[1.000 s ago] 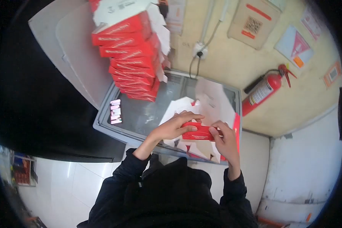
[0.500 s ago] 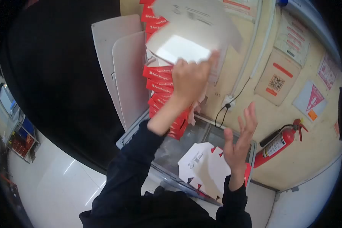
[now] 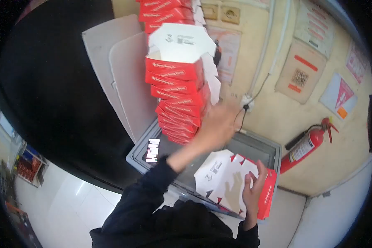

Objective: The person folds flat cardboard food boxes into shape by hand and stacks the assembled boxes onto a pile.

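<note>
Folded cartons [image 3: 175,91]: red and white, stacked tall on the glass-topped chest [image 3: 250,149].
Flat carton blanks [image 3: 222,173]: white face up, at the chest's right end.
Left hand [image 3: 221,125]: beside the stack's lower part (motion-blurred); grip cannot be told.
Right hand [image 3: 254,189]: over the blanks; grip wide, holding nothing.
Phone [image 3: 152,150]: screen lit, near the stack.

This looks like a working corner of a shop, perhaps one that sells food. A tall stack of matching printed red boxes [image 3: 177,99] stands on a glass-topped chest [image 3: 255,145]. On the wall [image 3: 262,105] hang a QR code poster [image 3: 301,76] and a fire sign [image 3: 339,95], above a fire extinguisher [image 3: 308,149]. White tiles [image 3: 76,200] cover the floor, and a rack [image 3: 30,171] of goods, too blurred to identify, stands at the far left.
</note>
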Tool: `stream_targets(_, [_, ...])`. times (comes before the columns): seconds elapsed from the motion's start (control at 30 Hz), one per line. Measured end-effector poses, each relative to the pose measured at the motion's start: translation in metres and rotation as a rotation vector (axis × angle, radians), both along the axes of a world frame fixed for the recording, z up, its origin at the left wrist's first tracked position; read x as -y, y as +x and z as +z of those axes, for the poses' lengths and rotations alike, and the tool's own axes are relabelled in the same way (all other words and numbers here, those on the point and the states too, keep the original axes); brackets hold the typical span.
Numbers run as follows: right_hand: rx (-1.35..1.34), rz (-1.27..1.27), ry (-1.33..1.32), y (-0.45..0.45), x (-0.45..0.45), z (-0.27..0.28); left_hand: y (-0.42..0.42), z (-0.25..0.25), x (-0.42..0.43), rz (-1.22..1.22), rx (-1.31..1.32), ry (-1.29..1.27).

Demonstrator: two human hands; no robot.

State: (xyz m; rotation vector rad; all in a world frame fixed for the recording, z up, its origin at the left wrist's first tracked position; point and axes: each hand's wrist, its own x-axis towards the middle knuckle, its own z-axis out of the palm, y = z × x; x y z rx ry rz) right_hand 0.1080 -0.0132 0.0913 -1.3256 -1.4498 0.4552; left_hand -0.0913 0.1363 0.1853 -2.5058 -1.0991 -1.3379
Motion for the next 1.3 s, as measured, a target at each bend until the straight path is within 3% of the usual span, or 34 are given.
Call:
stream_targets(0.07, [-0.024, -0.125, -0.035, 0.020, 0.008, -0.023, 0.039, -0.102, 0.040, -0.374, -0.132, -0.591])
stream_targets(0.13, [0.020, -0.252, -0.047, 0.045, 0.017, -0.039, 0.061, -0.220, 0.094, -0.568, -0.338, -0.463])
stream_targets(0.23, [0.091, -0.326, -0.005, 0.086, 0.038, -0.064, 0.079, -0.243, 0.135, -0.617, -0.809, -0.701])
stream_targets(0.27, [0.037, -0.344, -0.042, 0.090, 0.046, -0.061, 0.079, -0.289, 0.141, -0.596, -0.722, -0.571])
stream_targets(0.3, [-0.021, -0.356, -0.072, 0.094, 0.057, -0.060, 0.085, -0.287, 0.140, -0.563, -0.807, -0.646])
stream_targets(0.37, [-0.067, -0.330, -0.213, 0.112, 0.077, -0.065, 0.078, -0.297, 0.127, -0.614, -0.672, -0.635])
stream_targets(0.47, [-0.188, -0.211, -0.356, 0.125, 0.098, -0.083, 0.074, -0.246, 0.099, -0.659, -0.754, -0.862])
stream_targets(0.57, [-0.231, -0.058, -0.469, 0.128, 0.115, -0.100, 0.076, -0.242, 0.079, -0.668, -0.748, -1.085])
stream_targets(0.67, [-0.107, 0.050, -0.568, 0.119, 0.122, -0.103, 0.064, -0.259, 0.089, -0.726, -0.648, -0.813])
stream_targets(0.77, [0.059, 0.110, -0.638, 0.113, 0.125, -0.106, 0.063, -0.259, 0.093, -0.674, -0.714, -0.901])
stream_targets(0.87, [0.230, 0.136, -0.558, 0.119, 0.129, -0.126, 0.051, -0.264, 0.108, -0.784, -0.483, -0.528])
stream_targets(0.97, [0.349, 0.115, -0.481, 0.127, 0.133, -0.158, 0.053, -0.259, 0.117, -0.773, -0.554, -0.507])
stream_targets(1.03, [0.287, 0.078, -0.457, 0.126, 0.130, -0.162, 0.064, -0.227, 0.110, -0.697, -0.804, -0.690])
stream_targets(1.2, [0.276, 0.031, -0.426, 0.130, 0.120, -0.156, 0.076, -0.218, 0.104, -0.655, -0.457, -0.714])
stream_targets(1.3, [0.181, 0.021, -0.376, 0.132, 0.120, -0.142, 0.081, -0.213, 0.100, -0.623, -0.300, -0.863])
